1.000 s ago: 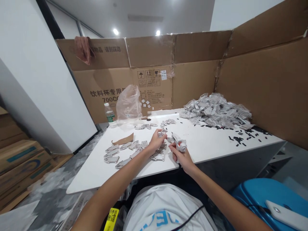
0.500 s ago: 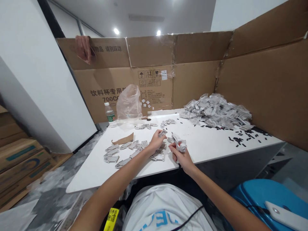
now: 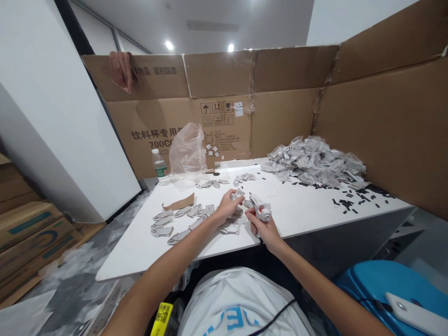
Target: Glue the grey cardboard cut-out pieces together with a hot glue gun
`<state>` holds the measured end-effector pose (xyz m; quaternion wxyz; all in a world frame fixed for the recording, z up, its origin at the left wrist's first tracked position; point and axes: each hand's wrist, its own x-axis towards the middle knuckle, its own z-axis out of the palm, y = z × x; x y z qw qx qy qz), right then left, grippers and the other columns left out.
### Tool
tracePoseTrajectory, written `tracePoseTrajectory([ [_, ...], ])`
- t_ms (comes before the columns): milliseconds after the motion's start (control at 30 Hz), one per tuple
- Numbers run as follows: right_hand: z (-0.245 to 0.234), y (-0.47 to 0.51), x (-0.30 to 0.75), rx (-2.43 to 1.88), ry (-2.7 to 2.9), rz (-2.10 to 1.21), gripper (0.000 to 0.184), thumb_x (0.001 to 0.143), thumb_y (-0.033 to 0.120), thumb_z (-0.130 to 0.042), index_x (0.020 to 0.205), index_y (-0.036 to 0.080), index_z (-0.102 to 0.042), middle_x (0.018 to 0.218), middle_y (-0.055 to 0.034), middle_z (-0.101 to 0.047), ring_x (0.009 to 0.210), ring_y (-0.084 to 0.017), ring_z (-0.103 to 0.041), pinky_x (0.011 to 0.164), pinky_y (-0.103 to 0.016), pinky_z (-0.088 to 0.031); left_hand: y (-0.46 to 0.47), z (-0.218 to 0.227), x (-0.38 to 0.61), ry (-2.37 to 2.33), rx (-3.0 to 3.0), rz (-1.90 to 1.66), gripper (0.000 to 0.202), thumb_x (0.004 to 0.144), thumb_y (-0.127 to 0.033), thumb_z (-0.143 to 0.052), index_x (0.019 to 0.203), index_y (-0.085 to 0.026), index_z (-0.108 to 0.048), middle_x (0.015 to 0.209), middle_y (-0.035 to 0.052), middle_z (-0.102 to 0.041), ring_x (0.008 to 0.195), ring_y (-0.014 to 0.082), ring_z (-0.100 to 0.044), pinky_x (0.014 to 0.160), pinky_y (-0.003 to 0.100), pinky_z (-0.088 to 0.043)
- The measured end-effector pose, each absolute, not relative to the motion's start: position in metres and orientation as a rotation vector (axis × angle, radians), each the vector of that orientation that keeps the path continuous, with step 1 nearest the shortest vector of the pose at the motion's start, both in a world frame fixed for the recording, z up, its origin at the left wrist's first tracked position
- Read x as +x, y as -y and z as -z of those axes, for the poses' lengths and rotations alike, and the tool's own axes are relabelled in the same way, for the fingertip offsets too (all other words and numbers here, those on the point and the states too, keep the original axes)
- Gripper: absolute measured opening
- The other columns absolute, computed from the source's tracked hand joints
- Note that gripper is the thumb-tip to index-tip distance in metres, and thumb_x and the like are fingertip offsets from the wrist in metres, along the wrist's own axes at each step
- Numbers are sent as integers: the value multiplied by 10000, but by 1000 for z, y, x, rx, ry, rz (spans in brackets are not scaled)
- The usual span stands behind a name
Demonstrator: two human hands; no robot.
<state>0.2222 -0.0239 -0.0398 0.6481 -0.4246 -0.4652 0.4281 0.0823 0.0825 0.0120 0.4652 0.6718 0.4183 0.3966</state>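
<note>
My left hand (image 3: 229, 205) is closed on a small flat grey piece (image 3: 238, 194), held up above the table between thumb and fingers. Wrapped in my right hand (image 3: 263, 227) is a white glue gun (image 3: 259, 207), its dark nozzle pointing up and left, a short way from the held piece. Similar grey pieces (image 3: 162, 224) lie in a loose curve on the white table (image 3: 131, 254), to the left of and below my left hand. Another small group of pieces (image 3: 245, 178) lies farther back. What the pieces are exactly I cannot make out.
At the back right is a heap of plastic-wrapped pieces (image 3: 315, 163), with small black strips (image 3: 346, 204) scattered before it. A bottle (image 3: 160, 165) and a clear plastic bag (image 3: 188, 151) stand at the back left. Cardboard walls (image 3: 287, 112) enclose the table. A blue stool (image 3: 381, 284) is at lower right.
My left hand has turned the grey piece slightly and shifted a little to the right, closer to the glue gun. My right hand looks almost still.
</note>
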Motion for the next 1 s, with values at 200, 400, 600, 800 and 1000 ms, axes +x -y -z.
tracePoseTrajectory([
  [200,40,24,222,-980,1066,-972,569,828,714,-837,992,190,-687,467,83,-466,414,-125,-388,430,-272,-285,-79,-14,82,-985,1655,-950,276,877,-420,-768,900,-205,-598,668,-44,-549,521,100,-443,534,223,-370],
  [400,35,28,221,-1015,1122,-935,538,860,700,-799,988,190,-686,464,73,-479,420,-137,-404,448,-281,-296,-82,-9,82,-1001,1667,-990,246,861,-390,-798,921,-203,-650,712,-14,-609,604,137,-571,582,230,-451],
  [600,30,30,220,-1020,1141,-932,522,870,689,-787,986,190,-685,458,72,-480,412,-137,-397,440,-279,-287,-83,-8,82,-978,1655,-988,251,831,-357,-824,941,-203,-659,726,-15,-628,566,123,-559,551,227,-438],
  [800,32,29,220,-1014,1136,-933,536,864,693,-790,986,184,-678,461,75,-480,411,-131,-394,435,-271,-287,-82,-9,83,-916,1645,-937,251,850,-367,-767,959,-201,-613,759,-34,-626,505,80,-469,491,213,-372],
  [1000,33,30,220,-1013,1146,-914,537,875,705,-781,993,191,-682,463,72,-484,411,-138,-406,439,-277,-299,-81,-9,82,-894,1658,-907,309,845,-406,-775,955,-204,-569,738,-22,-651,517,88,-488,507,218,-372],
])
